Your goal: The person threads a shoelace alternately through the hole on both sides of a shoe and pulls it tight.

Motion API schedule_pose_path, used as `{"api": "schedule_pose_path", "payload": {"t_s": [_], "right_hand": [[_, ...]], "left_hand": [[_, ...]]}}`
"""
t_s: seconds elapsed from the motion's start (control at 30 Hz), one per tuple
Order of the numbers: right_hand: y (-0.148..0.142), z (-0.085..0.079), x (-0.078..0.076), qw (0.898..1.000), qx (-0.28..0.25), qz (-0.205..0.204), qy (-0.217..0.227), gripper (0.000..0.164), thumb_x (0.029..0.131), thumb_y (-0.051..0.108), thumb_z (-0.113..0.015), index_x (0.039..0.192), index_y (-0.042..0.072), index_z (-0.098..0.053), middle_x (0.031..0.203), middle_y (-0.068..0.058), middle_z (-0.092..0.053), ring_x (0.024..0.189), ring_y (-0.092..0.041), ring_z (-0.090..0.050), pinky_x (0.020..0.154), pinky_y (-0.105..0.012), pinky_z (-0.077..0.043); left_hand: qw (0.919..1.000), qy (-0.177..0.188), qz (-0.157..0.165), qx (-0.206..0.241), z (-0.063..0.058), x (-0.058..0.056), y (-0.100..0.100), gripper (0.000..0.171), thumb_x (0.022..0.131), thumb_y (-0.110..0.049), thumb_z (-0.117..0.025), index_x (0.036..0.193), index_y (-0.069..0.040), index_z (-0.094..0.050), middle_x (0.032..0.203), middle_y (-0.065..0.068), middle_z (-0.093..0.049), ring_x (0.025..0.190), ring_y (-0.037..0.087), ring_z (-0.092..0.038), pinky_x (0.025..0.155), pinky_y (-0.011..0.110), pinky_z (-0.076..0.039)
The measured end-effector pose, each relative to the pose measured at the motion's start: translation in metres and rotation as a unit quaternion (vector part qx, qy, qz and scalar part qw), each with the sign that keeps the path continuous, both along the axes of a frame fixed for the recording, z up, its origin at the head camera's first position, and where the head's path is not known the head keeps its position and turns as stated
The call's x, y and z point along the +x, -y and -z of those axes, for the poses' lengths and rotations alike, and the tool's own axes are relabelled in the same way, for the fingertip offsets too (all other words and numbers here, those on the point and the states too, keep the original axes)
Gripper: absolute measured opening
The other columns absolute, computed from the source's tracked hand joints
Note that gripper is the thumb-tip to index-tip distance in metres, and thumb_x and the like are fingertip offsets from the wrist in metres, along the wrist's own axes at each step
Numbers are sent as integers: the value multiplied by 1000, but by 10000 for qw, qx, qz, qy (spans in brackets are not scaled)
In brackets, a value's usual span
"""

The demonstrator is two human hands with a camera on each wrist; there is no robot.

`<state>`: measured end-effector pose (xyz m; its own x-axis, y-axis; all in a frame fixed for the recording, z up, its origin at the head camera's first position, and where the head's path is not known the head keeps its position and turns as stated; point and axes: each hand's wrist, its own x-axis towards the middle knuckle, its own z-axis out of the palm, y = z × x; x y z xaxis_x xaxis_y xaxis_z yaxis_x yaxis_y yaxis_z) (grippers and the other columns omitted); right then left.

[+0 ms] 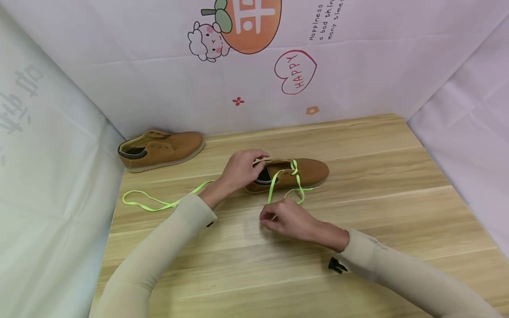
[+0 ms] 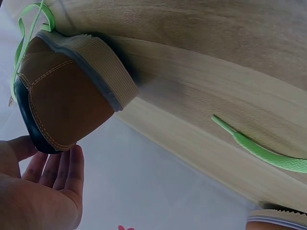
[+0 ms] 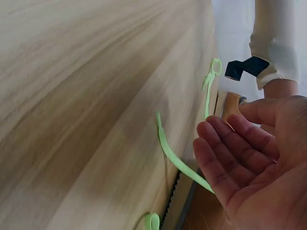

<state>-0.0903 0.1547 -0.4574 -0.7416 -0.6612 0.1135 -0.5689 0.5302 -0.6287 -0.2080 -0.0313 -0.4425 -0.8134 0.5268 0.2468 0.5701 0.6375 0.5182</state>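
Observation:
A brown shoe (image 1: 312,172) stands on the wooden table, toe to the right, with a green lace (image 1: 299,182) threaded through its eyelets near the toe. At the heel end, my left hand (image 1: 243,168) holds the shoe's collar, thumb on the opening side; the left wrist view shows the heel (image 2: 72,100) beside my fingers. My right hand (image 1: 292,219) is in front of the shoe, fingers loosely bent. In the right wrist view, a lace end (image 3: 165,146) runs behind those fingers, and my palm (image 3: 268,177) faces the camera with nothing in it.
Another brown shoe (image 1: 175,150), without a lace, stands by the back wall at the left. A loose green lace (image 1: 147,205) lies on the table (image 1: 377,185) left of my left arm. White printed cloth (image 1: 159,84) covers the walls behind and at both sides.

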Motion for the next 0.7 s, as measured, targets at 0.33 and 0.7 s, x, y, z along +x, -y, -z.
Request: {"api": "schedule_pose_path", "payload": {"t_s": [0.33,0.7], "right_hand": [[-41,-13,-1,9985,409,330,-150,7,95,6,-78,92,12,-79,84,9,-75,80,-3,-71,72,-26,-60],[-103,-17,-13,9856,937,1406,27,4,96,8,-77,97,6,-80,86,4,-76,78,-8,-70,69,-31,-58]], "left_hand": [[9997,207,31,-83,-4,0,-7,27,103,-14,-68,129,-11,-76,128,5,-76,103,18,-74,88,36,-58],[9996,226,110,-126,-3,-2,-16,29,104,-14,-68,132,-11,-75,130,5,-75,115,22,-73,94,39,-58]]}}
